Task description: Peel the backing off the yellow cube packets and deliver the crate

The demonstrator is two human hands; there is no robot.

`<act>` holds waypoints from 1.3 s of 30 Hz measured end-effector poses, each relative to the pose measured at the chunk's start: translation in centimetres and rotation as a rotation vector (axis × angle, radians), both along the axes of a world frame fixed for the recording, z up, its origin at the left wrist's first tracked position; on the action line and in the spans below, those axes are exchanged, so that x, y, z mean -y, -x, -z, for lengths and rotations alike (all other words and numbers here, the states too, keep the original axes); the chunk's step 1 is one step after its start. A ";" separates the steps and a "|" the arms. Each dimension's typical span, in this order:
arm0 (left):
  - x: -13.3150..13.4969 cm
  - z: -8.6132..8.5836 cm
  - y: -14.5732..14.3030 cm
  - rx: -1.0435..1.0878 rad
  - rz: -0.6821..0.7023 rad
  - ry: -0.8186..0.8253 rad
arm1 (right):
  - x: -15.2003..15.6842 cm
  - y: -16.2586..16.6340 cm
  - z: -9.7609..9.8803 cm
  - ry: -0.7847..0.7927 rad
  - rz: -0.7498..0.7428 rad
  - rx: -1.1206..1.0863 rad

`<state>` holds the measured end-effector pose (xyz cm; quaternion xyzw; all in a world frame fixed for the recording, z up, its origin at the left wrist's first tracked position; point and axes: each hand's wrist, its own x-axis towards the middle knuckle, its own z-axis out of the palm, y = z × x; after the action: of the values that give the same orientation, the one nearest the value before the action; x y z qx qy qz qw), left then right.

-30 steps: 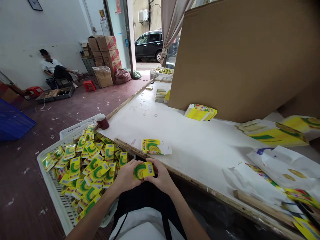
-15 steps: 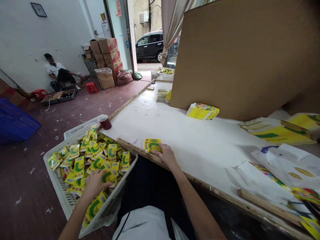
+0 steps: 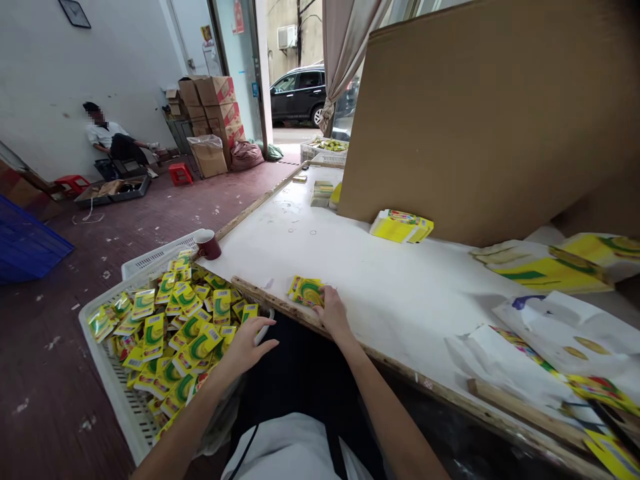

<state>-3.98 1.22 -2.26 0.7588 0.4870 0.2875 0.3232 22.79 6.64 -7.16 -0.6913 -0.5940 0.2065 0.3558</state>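
Observation:
My left hand (image 3: 250, 343) is in the air over the near right rim of the white plastic basket (image 3: 107, 373). Its thumb and fingers are apart, and no pack shows between them. Several small yellow packs with a green swirl (image 3: 187, 297) fill the basket in a loose heap. On the white table, close to its wooden edge, my right hand (image 3: 331, 312) has its fingers and thumb around the right end of a few similar yellow packs (image 3: 306, 291). Those packs lie flat, slightly fanned.
A dark red mug (image 3: 209, 245) stands at the table's left corner. Farther back are a yellow and white bundle (image 3: 401, 227) and a big cardboard sheet (image 3: 450, 120). Printed sheets and bags (image 3: 550, 267) lie at the right. A seated person (image 3: 113, 137) is by the far wall.
My left hand has risen from the heap in the basket and moved right, towards the table edge. The packs under my right hand now lie slightly more fanned.

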 end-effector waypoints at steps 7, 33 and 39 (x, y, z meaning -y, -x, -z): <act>-1.7 0.5 -6.2 0.738 -0.041 0.290 | 3.6 3.0 -4.5 -0.191 -0.079 -0.646; -1.6 -2.0 -7.1 1.205 -0.236 0.351 | 7.6 6.8 -5.8 -0.059 -0.332 -1.231; -1.0 -2.3 -7.7 1.193 -0.307 0.388 | 7.9 7.5 -6.1 -0.038 -0.284 -1.300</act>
<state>3.77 2.26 0.03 0.3181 0.3699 0.6095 0.6249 15.27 -1.23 -1.09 -0.3344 -0.3475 0.6157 0.6231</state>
